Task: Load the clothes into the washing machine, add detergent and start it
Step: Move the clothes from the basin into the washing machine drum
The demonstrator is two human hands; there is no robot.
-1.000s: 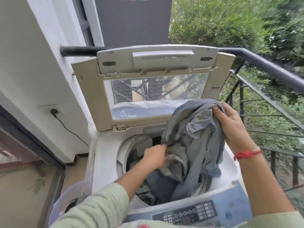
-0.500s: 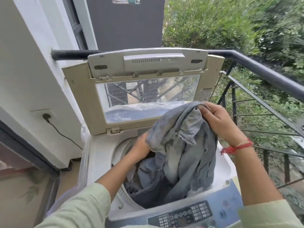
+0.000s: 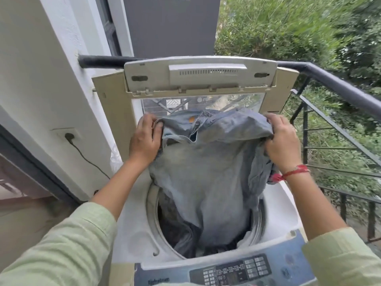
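left hand (image 3: pixel 144 141) up now, fingers (image 3: pixel 145 121) around garment (image 3: pixel 206 172)

The garment (image 3: pixel 206 172) hangs into the drum (image 3: pixel 153 213) of the washing machine (image 3: pixel 132 234), gripped by the left hand (image 3: pixel 144 141) at 10 o'clock and the right hand (image 3: pixel 282 141) at 2, with the upright lid (image 3: pixel 200 75) at 12 and the control panel (image 3: pixel 233 271) at 6 (railing (image 3: pixel 340 83) at 3, wall socket (image 3: pixel 68 135) at 9).
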